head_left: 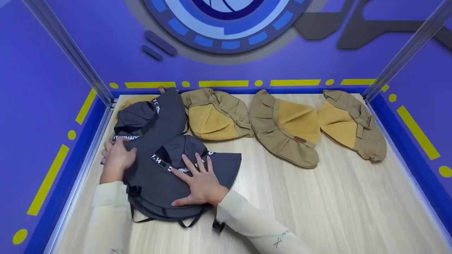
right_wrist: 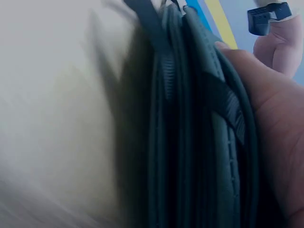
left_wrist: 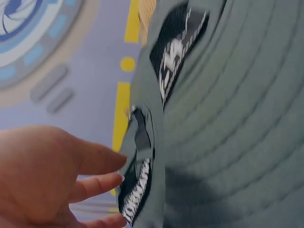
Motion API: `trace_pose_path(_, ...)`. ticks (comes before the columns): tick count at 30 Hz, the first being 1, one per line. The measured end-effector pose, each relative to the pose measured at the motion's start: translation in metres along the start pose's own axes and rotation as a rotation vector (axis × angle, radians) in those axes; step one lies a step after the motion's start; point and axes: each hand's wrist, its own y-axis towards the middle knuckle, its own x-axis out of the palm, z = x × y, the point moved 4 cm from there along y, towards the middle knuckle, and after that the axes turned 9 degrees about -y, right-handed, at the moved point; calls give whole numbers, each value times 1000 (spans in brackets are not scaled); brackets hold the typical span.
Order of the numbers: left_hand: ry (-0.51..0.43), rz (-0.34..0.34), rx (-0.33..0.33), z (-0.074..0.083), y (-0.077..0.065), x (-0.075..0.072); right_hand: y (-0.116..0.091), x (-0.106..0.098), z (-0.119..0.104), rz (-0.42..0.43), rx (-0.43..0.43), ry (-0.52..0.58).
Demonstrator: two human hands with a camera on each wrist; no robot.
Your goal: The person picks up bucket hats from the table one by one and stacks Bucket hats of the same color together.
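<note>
Two dark grey sun hats with lettered bands lie overlapping at the left of the table: a rear hat (head_left: 169, 106) and a front hat (head_left: 169, 187). My right hand (head_left: 203, 183) rests flat with spread fingers on the front hat's brim and band. My left hand (head_left: 119, 157) touches the rear hat beside its lettered band, fingers slightly bent. The left wrist view shows the left thumb and fingers (left_wrist: 97, 159) apart at the band. Stacked brim edges (right_wrist: 199, 118) appear side-on in the right wrist view, the right thumb (right_wrist: 256, 71) lying along the outer one.
Along the back wall lie several tan hats with yellow knit crowns: one by the grey hats (head_left: 212, 120), a middle one (head_left: 296, 123) and a right one (head_left: 342, 123). More yellow fabric (head_left: 136, 100) shows behind the grey hats. Black straps (head_left: 190, 221) hang out in front.
</note>
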Motion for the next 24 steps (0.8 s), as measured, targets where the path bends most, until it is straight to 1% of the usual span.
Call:
trace_pose_path(4,13,-28,-54,-8,13,-8,0,4,0,5,10,4)
trace_pose_path(8,23,-61,-97,-20,21,-14,1,6,-1,6,18,4)
trace_pose_path(14,22,-124,-135,-41,29,-14,2,9,-2,-4,14,6)
trace_pose_path(16,15,-126,-155,-46,32,-13,2,10,-2,-9,15,2)
trace_pose_path(21,5,-107,-221,-54,37,-15,1,11,-1,-14,20,8)
trace_pose_path(24,12,-113,-235,-58,38,-16,0,11,0,-10,22,20)
